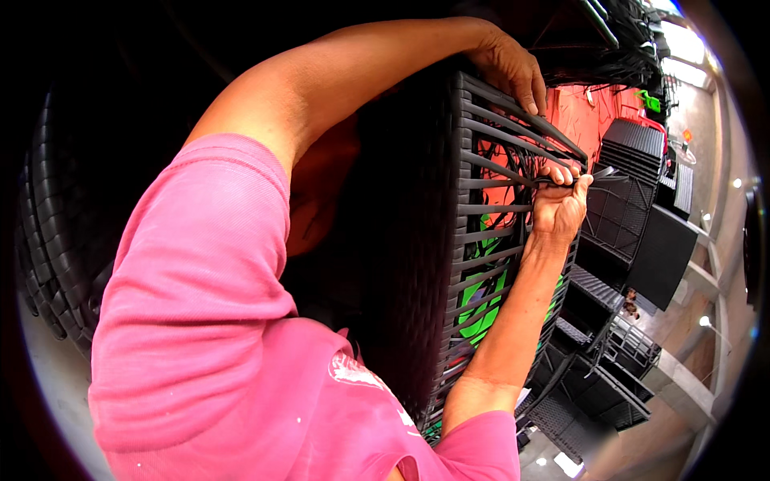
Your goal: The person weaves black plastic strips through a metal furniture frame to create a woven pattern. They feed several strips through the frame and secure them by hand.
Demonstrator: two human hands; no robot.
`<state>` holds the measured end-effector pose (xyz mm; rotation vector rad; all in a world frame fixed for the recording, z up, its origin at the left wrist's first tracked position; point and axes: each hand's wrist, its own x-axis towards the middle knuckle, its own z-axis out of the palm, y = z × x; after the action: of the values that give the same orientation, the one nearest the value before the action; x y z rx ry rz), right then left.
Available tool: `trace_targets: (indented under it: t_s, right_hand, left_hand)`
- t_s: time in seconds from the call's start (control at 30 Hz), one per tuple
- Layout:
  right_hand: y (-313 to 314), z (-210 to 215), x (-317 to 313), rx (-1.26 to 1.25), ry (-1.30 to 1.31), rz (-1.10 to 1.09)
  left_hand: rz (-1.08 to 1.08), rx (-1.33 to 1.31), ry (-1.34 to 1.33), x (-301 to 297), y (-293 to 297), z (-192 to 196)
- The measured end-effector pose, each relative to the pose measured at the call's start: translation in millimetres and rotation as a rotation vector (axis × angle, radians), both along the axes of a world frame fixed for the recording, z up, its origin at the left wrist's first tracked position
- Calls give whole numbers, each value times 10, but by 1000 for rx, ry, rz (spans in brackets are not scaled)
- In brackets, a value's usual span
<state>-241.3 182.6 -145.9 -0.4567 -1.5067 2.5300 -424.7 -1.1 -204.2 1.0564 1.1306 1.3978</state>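
Observation:
Taut black strips (493, 210) run side by side across a black woven furniture frame (455, 152). My left hand (511, 70) reaches over the top of the frame, its bent fingers together against the uppermost strip; its palm side is hidden. Lower down, at the frame's far side, my right hand (559, 207) is closed, with thumb and fingers pinching flat black strip ends (611, 175). Those loose ends stick out to the right past my thumb. Gaps between the strips show a tangle of thin black strands.
Stacked black woven furniture (634, 148) and a dark flat panel (662, 255) stand at the right. Beyond the strips lie a red surface (571, 108) and a bright green object (481, 309). Another curved woven piece (50, 232) is at the far left.

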Motion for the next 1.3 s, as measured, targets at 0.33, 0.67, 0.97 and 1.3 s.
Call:
trace_targets:
  t_s: [0.33, 0.67, 0.97, 1.3]
  right_hand:
    - [54, -5, 22, -20, 8, 7]
    - [-24, -7, 29, -39, 62, 31]
    - [-44, 44, 76, -43, 93, -29]
    - [-202, 85, 101, 5, 96, -162]
  left_hand:
    - [41, -4, 22, 60, -104, 48]
    - [63, -2, 135, 45, -136, 86]
    - [68, -3, 287, 45, -19, 143]
    - [206, -225, 805, 301, 168, 708]
